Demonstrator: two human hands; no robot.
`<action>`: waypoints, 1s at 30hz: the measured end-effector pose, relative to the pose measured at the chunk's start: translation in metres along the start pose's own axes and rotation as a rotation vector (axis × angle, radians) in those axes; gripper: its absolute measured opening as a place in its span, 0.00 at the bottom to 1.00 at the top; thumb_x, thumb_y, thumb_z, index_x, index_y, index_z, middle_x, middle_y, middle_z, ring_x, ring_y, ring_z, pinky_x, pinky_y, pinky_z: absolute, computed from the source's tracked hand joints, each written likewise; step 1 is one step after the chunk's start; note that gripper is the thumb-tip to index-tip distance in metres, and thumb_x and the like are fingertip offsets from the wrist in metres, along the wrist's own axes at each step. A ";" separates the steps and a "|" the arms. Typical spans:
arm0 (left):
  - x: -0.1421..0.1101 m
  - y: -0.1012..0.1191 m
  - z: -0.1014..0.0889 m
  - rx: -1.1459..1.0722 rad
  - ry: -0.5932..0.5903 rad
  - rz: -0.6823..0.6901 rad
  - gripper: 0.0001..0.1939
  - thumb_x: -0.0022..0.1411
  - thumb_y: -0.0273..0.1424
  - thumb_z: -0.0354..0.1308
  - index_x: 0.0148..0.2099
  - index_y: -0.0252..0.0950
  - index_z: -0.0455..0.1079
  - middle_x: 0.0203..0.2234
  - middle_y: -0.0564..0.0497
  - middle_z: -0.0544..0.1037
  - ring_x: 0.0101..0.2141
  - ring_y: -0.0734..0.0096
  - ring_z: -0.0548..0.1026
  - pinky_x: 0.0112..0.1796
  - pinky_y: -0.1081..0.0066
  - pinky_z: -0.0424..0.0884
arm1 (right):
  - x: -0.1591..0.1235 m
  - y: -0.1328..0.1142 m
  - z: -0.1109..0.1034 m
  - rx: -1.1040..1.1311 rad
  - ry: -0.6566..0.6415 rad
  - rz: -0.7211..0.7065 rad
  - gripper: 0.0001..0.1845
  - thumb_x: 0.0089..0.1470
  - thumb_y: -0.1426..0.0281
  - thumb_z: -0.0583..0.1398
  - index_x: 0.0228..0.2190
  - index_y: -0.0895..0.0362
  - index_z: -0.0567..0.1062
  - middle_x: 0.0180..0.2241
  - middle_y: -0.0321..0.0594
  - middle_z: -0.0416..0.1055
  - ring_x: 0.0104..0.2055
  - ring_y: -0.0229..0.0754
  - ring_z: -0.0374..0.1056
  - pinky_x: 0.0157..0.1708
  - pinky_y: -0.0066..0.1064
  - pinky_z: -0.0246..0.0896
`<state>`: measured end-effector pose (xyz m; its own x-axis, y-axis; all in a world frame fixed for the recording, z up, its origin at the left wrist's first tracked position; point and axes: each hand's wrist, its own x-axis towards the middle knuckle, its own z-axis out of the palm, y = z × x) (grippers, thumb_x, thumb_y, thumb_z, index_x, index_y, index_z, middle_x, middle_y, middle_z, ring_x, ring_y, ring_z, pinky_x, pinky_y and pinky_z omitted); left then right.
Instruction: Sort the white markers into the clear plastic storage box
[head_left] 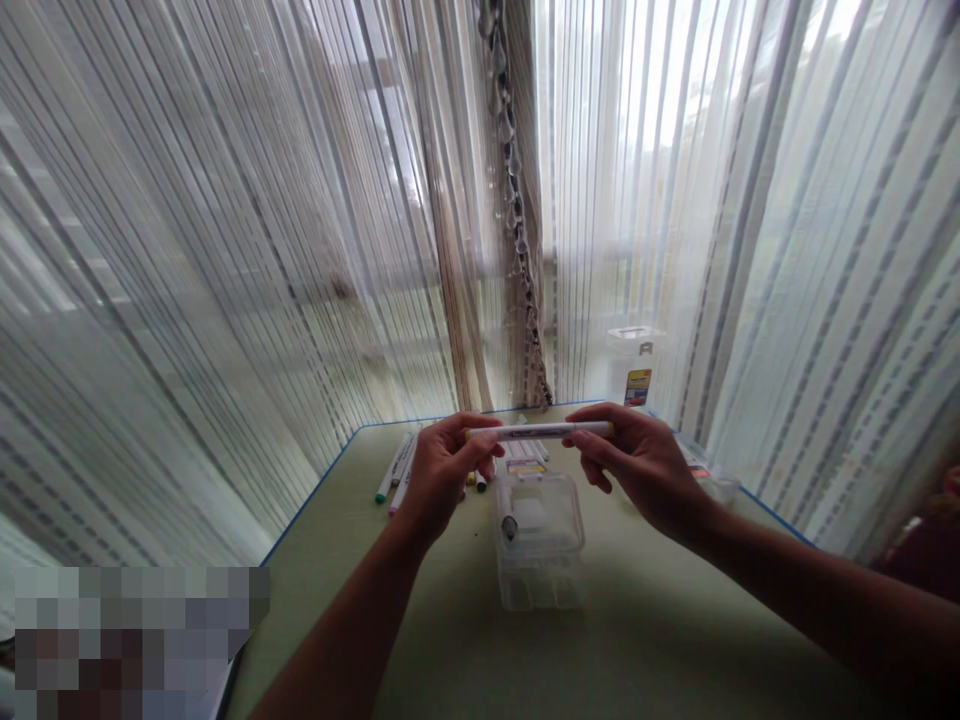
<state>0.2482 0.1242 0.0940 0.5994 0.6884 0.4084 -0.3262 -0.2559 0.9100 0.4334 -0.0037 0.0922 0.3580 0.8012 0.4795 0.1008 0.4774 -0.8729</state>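
In the head view, both forearms reach in from the near edge, the left one rising steeply, the right one slanting in from the right. The left hand [450, 462] pinches one end of a marker [534, 431] between thumb and index finger, its other fingers curled loosely below. The right hand [634, 462] pinches the opposite end the same way, its lower fingers bent and apart from the marker.

The marker is white and slim, with dark print along its barrel and yellow at both ends. It is held level, crosswise, above the far part of the table [435, 620], beyond a clear plastic box [540, 540] with a small grey-tipped object [509, 527] showing in it.

The table is pale green with a blue edge. More markers [397, 470] lie to the left, near the left hand. At the far right stands a clear container [630, 365] with a yellow label. Sheer striped curtains [300, 200] and a beaded strand [514, 180] hang behind.
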 end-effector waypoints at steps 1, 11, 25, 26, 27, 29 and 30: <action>0.000 0.000 -0.001 0.002 0.001 -0.004 0.09 0.60 0.32 0.64 0.41 0.32 0.76 0.22 0.51 0.77 0.22 0.77 0.71 0.26 0.74 0.66 | 0.000 -0.001 0.000 -0.004 -0.002 0.003 0.14 0.51 0.65 0.68 0.37 0.60 0.76 0.16 0.31 0.69 0.16 0.32 0.62 0.14 0.23 0.56; 0.001 0.001 0.000 0.006 -0.013 -0.020 0.11 0.54 0.32 0.69 0.39 0.33 0.76 0.23 0.53 0.77 0.20 0.80 0.69 0.23 0.77 0.63 | -0.001 -0.001 0.000 -0.020 -0.004 -0.013 0.11 0.53 0.65 0.67 0.35 0.60 0.76 0.16 0.32 0.69 0.16 0.32 0.62 0.14 0.23 0.56; -0.001 0.004 0.003 -0.116 -0.045 -0.084 0.10 0.61 0.34 0.61 0.36 0.31 0.76 0.22 0.49 0.79 0.18 0.79 0.70 0.22 0.78 0.65 | 0.001 0.006 -0.002 0.088 0.000 0.065 0.14 0.56 0.61 0.65 0.36 0.59 0.77 0.27 0.42 0.78 0.15 0.34 0.65 0.11 0.24 0.55; -0.001 0.004 0.003 -0.131 -0.053 -0.082 0.11 0.62 0.34 0.60 0.37 0.30 0.77 0.22 0.48 0.79 0.19 0.79 0.70 0.22 0.78 0.65 | 0.001 0.006 -0.002 0.094 0.006 0.071 0.14 0.56 0.60 0.65 0.37 0.59 0.77 0.27 0.42 0.79 0.15 0.34 0.66 0.11 0.24 0.55; -0.001 0.004 0.003 -0.143 -0.058 -0.080 0.11 0.62 0.34 0.60 0.37 0.30 0.77 0.22 0.48 0.79 0.19 0.79 0.70 0.22 0.77 0.65 | 0.001 0.006 -0.002 0.101 0.010 0.075 0.14 0.57 0.60 0.65 0.38 0.59 0.77 0.27 0.42 0.79 0.15 0.34 0.65 0.11 0.25 0.56; -0.001 0.004 0.003 -0.147 -0.056 -0.078 0.10 0.61 0.34 0.61 0.38 0.30 0.77 0.23 0.48 0.80 0.18 0.80 0.68 0.21 0.78 0.63 | 0.001 0.007 -0.002 0.109 0.015 0.079 0.14 0.57 0.60 0.65 0.38 0.59 0.78 0.27 0.42 0.78 0.15 0.34 0.65 0.12 0.26 0.56; -0.001 0.003 0.002 -0.140 -0.053 -0.078 0.09 0.60 0.33 0.62 0.38 0.31 0.77 0.23 0.48 0.79 0.18 0.81 0.66 0.21 0.78 0.62 | 0.001 0.007 -0.002 0.110 0.016 0.080 0.14 0.57 0.60 0.65 0.38 0.59 0.78 0.27 0.42 0.78 0.15 0.34 0.65 0.12 0.26 0.57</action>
<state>0.2482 0.1210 0.0969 0.6631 0.6652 0.3433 -0.3732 -0.1038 0.9219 0.4363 -0.0003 0.0861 0.3754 0.8330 0.4065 -0.0306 0.4494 -0.8928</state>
